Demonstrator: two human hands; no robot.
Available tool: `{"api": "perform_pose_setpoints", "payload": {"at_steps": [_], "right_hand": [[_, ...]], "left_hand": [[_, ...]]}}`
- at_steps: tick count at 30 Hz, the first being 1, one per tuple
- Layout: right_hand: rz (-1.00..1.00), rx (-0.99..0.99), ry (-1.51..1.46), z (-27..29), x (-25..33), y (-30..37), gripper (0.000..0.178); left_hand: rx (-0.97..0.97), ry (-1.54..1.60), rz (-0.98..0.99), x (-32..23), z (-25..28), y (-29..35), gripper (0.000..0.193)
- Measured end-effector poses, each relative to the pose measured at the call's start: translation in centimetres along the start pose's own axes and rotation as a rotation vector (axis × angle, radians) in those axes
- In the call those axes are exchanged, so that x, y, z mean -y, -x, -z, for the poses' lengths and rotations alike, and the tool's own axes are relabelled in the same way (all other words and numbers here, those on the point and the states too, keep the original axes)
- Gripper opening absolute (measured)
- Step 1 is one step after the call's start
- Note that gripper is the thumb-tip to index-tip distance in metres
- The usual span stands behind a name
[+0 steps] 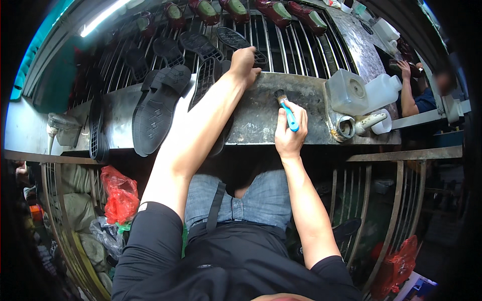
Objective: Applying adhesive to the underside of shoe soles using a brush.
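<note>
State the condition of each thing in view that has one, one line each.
Right hand, closed around the brush
Blue-handled brush, held, bristles pointing away from the person
Left hand, at a black sole; grip unclear
Black sole, lying on the metal bars
Metal bench, stained
Dark red shoes, set in a row
Light tube, lit
Red bag, crumpled

Shoe soles (159,118) lie on the left of the tabletop (258,120); a square plastic container (345,95) stands on its right, with a plastic jug (379,93) just beyond. Behind the tabletop runs a bar rack (297,56), bearing rack soles (200,44) and, behind them, a row of shoes (273,13). The brush (290,118) is in the right hand (290,134), left of the container.
</note>
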State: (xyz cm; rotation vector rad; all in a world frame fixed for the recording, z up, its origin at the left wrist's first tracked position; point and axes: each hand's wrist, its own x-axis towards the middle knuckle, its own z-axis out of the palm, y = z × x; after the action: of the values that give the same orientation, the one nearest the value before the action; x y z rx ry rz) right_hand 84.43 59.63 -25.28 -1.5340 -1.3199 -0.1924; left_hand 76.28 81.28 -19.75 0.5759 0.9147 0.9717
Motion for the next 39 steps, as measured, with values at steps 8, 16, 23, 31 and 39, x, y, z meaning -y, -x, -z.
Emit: {"api": "perform_pose_setpoints", "payload": {"at_steps": [8,16,23,31,39], "right_hand": [[0.015,-0.007,0.000,0.2,-0.1,0.1,0.019],[0.003,-0.004,-0.007,-0.1,0.0,0.6,0.020],[0.002,-0.019,-0.037,0.2,0.3,0.3,0.017],[-0.195,-0.015,-0.231,5.2,0.5,2.9,0.020],[-0.265,-0.181,-0.072,16.9,-3.3,2.2,0.016]], "left_hand": [[0.023,-1.635,-1.014,-1.9,10.3,16.2,0.074],[-0.068,-0.942,-0.541,-5.7,20.3,17.7,0.039],[0.154,-0.242,-0.626,-7.3,20.4,21.1,0.040],[0.195,0.496,-0.085,-3.0,16.2,22.2,0.071],[0.467,0.038,-0.026,4.3,13.4,26.8,0.063]]}}
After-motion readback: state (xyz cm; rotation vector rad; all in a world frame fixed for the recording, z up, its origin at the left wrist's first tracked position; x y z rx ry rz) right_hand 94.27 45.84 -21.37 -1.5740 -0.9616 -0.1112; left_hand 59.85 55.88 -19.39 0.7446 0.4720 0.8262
